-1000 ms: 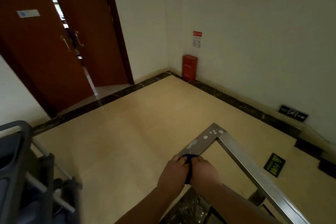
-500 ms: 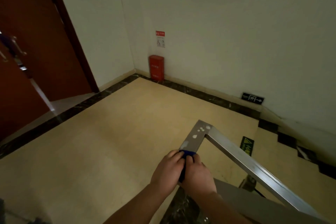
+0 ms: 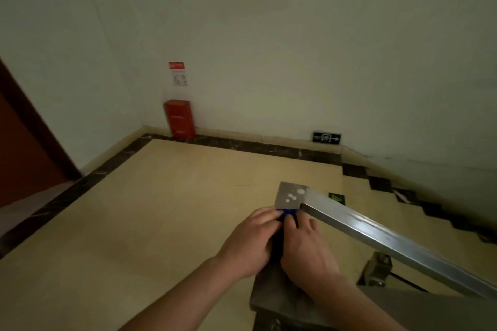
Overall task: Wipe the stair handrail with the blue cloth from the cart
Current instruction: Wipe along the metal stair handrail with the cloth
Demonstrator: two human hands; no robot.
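Note:
The steel handrail (image 3: 376,234) is a square metal bar that bends at a corner (image 3: 291,195) with white spots on top, then slopes down to the right. The blue cloth (image 3: 287,214) lies on the rail just short of that corner; only a small part shows between my fingers. My left hand (image 3: 248,244) and my right hand (image 3: 306,247) press side by side on the cloth, fingers closed over it. The cart is out of view.
A red box (image 3: 179,119) stands against the far wall under a small notice. A dark exit sign (image 3: 326,138) sits low on the wall. Stairs (image 3: 419,204) go down on the right. A brown door (image 3: 24,158) is at the left edge.
The view has swung to the right: the cart and most of the doors have left the frame. Both hands have slid the cloth along the rail closer to the spotted corner.

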